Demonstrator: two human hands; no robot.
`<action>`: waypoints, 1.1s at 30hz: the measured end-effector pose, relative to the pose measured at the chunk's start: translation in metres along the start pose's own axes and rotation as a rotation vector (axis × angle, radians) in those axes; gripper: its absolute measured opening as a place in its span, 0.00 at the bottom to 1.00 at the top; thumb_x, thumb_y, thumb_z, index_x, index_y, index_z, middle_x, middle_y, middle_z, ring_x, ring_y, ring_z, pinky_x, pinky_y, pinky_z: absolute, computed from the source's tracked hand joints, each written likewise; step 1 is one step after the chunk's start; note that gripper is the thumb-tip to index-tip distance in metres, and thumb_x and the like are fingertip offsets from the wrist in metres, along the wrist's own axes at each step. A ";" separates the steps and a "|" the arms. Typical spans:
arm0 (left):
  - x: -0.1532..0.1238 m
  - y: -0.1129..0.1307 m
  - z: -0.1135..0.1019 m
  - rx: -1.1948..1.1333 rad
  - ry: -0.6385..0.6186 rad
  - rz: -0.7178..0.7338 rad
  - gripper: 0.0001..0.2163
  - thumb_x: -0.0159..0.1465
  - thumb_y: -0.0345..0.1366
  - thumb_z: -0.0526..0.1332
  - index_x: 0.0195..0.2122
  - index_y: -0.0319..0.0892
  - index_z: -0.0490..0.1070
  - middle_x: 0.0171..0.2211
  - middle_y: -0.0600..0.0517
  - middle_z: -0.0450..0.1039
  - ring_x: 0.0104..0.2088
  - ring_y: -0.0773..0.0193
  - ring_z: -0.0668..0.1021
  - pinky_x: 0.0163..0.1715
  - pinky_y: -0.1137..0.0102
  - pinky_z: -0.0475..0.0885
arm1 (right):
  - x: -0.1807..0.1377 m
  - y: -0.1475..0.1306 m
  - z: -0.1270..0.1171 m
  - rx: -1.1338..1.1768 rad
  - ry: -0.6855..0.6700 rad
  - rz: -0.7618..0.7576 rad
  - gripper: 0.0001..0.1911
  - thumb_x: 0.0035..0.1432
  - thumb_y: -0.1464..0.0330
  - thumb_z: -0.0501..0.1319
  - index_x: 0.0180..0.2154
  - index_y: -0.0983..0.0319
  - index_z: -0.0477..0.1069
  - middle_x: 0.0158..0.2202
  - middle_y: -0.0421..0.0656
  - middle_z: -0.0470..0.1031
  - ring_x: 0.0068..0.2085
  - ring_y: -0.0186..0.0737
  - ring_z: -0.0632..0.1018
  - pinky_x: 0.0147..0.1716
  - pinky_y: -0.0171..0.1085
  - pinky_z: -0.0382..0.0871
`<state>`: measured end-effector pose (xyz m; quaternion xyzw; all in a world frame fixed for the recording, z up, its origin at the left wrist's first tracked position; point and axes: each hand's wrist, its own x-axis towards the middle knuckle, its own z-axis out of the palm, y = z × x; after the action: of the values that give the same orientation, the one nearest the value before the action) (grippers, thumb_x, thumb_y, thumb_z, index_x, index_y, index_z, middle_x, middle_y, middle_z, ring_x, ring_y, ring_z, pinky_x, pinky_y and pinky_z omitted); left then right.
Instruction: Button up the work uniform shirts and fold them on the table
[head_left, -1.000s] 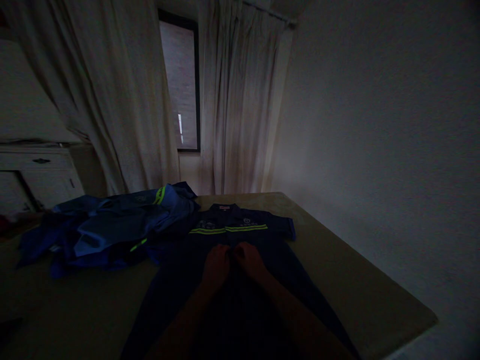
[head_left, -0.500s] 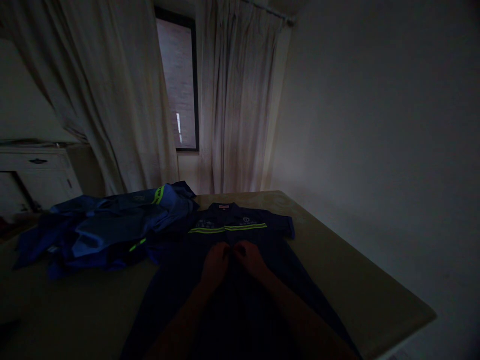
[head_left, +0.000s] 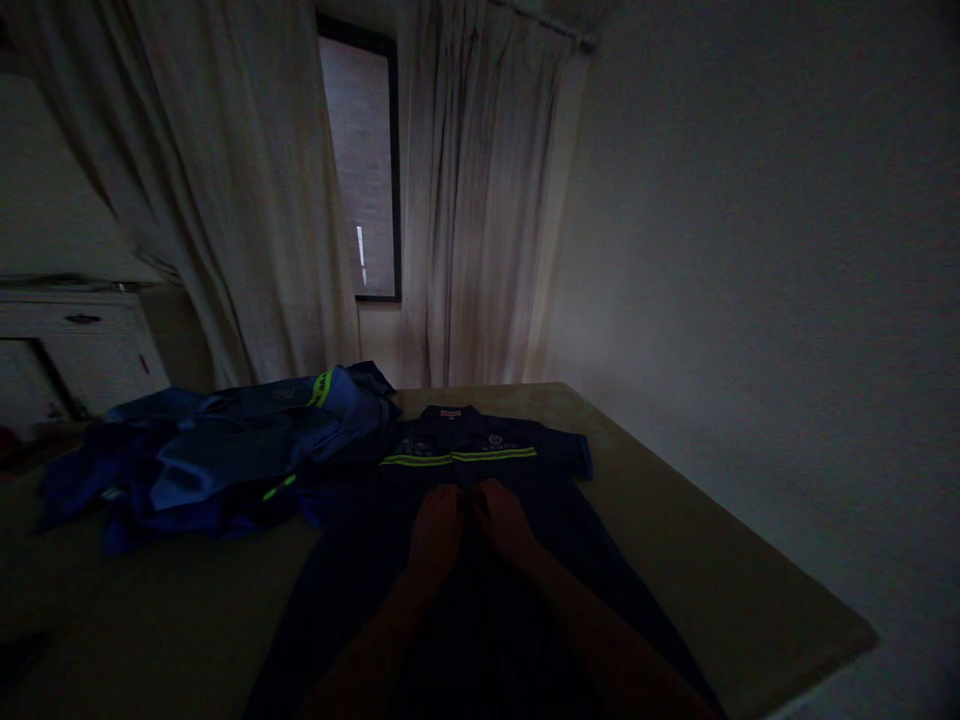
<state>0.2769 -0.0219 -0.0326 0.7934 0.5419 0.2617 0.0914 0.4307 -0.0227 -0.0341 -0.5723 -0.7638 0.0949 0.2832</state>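
Two sets of curled fingers [head_left: 445, 492] almost meet; in this gloom I can't tell whether the left hand [head_left: 435, 525] or the right hand [head_left: 507, 522] actually pinches cloth. Both sit on the front seam of a dark navy, short-sleeved fabric work shirt [head_left: 480, 610], which lies front up along the worktop, its collar away from the wearer. I judge they are working at that seam. I'd bring its two edges level, use only the fingertips, keep the wrists low so the cloth doesn't drag, and get more light on it.

Counting outward: two yellow-green stripe lengths, one each side of the seam; two pale chest marks; one small label [head_left: 450, 413] inside the collar. Just left lies one crumpled heap of blue garments [head_left: 247, 440], its number of pieces unclear. One tan worktop [head_left: 712, 570] bears everything. Beyond: two pale curtains [head_left: 487, 200], one dark-framed window [head_left: 366, 170], one white cabinet [head_left: 97, 345].
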 end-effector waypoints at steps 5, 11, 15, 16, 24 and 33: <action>0.001 -0.003 0.004 0.006 0.005 0.016 0.11 0.68 0.25 0.51 0.43 0.42 0.70 0.42 0.47 0.75 0.46 0.57 0.75 0.49 0.64 0.66 | 0.000 0.000 0.001 0.015 0.011 -0.015 0.06 0.68 0.70 0.55 0.40 0.60 0.71 0.41 0.45 0.75 0.42 0.41 0.76 0.43 0.36 0.66; -0.001 -0.002 0.004 0.033 -0.002 -0.006 0.11 0.68 0.25 0.49 0.43 0.42 0.70 0.42 0.47 0.74 0.45 0.57 0.75 0.48 0.65 0.66 | 0.000 -0.001 0.000 0.034 0.045 -0.018 0.07 0.69 0.71 0.52 0.40 0.59 0.69 0.42 0.46 0.74 0.42 0.42 0.75 0.44 0.37 0.66; 0.000 -0.001 0.001 0.016 -0.025 -0.019 0.11 0.67 0.23 0.50 0.43 0.40 0.70 0.43 0.46 0.75 0.46 0.56 0.75 0.49 0.64 0.66 | 0.000 0.000 0.001 0.067 0.030 -0.039 0.07 0.69 0.71 0.53 0.40 0.60 0.69 0.42 0.45 0.74 0.43 0.41 0.75 0.44 0.36 0.66; 0.000 -0.001 0.001 0.004 -0.029 -0.019 0.11 0.66 0.23 0.50 0.43 0.40 0.70 0.43 0.46 0.75 0.46 0.56 0.75 0.49 0.64 0.66 | 0.000 0.001 0.001 0.073 0.018 -0.042 0.06 0.69 0.70 0.53 0.40 0.60 0.69 0.42 0.45 0.74 0.43 0.41 0.75 0.44 0.36 0.66; 0.003 -0.007 0.002 -0.072 -0.039 -0.043 0.10 0.68 0.25 0.51 0.42 0.41 0.71 0.41 0.47 0.76 0.44 0.58 0.76 0.46 0.67 0.67 | 0.000 0.002 0.002 0.073 0.020 -0.022 0.03 0.64 0.71 0.59 0.40 0.60 0.71 0.40 0.43 0.75 0.41 0.40 0.75 0.41 0.36 0.65; 0.004 -0.006 0.005 -0.169 -0.009 -0.109 0.11 0.71 0.36 0.53 0.51 0.40 0.69 0.46 0.45 0.77 0.48 0.58 0.77 0.49 0.67 0.67 | 0.003 0.006 0.001 0.097 -0.011 0.019 0.03 0.61 0.72 0.61 0.39 0.61 0.71 0.40 0.44 0.76 0.41 0.40 0.76 0.41 0.36 0.65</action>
<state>0.2755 -0.0155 -0.0383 0.7534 0.5599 0.2975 0.1743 0.4343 -0.0175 -0.0365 -0.5646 -0.7544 0.1375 0.3053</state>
